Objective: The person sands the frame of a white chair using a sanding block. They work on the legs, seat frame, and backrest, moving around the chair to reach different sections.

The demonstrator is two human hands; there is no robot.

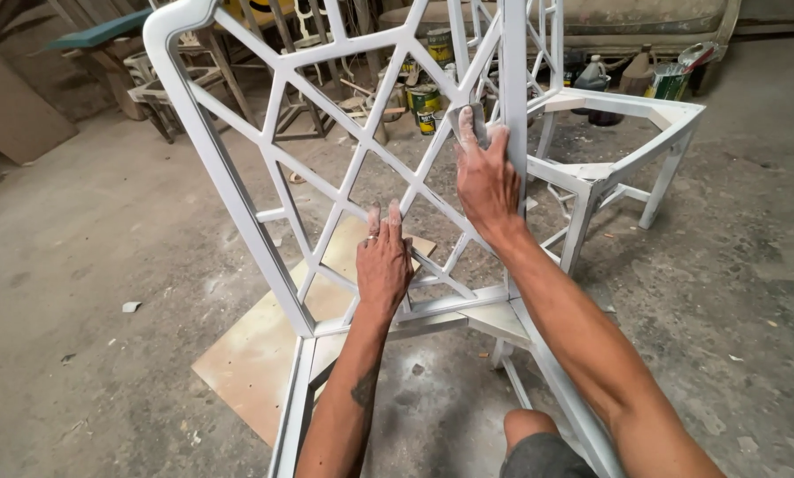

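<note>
Floor [87,265]: grey, dusty concrete with scattered chips; the far edge is cluttered and hard to read.

Chair frame [237,204]: white-primed with a lattice back, standing on the floor right in front of the person. The back's long axis runs from bottom centre up and away to the rounded top corner at upper left. Its top right runs off the picture, its lower rails are cut by the bottom edge, and parts of the lattice are hidden behind both hands.

Second frame [645,133]: same white colour, standing just behind on the right with its open seat ring facing up. Its back is mixed in with the first frame's bars, so it is hard to tell them apart.

Board [255,354]: a tan sheet lying flat on the floor under the chair frame, partly hidden by the rails.

Cans [425,104]: several paint cans on the floor behind the lattice, seen through the gaps. Their contents cannot be made out. Bottles [592,75] and another tin stand at upper right, small and unclear.

Right hand [485,177]: curled around a small grey sanding pad [468,119], pressing it to the upright post of the chair back. The pad is mostly covered by the fingers.

Left hand [383,261]: holds nothing; it lies flat with fingers straight and together, pointing up, resting on a diagonal lattice bar low on the back.

Knee [525,425]: bare, at the bottom edge, with grey shorts cut off below it.
</note>
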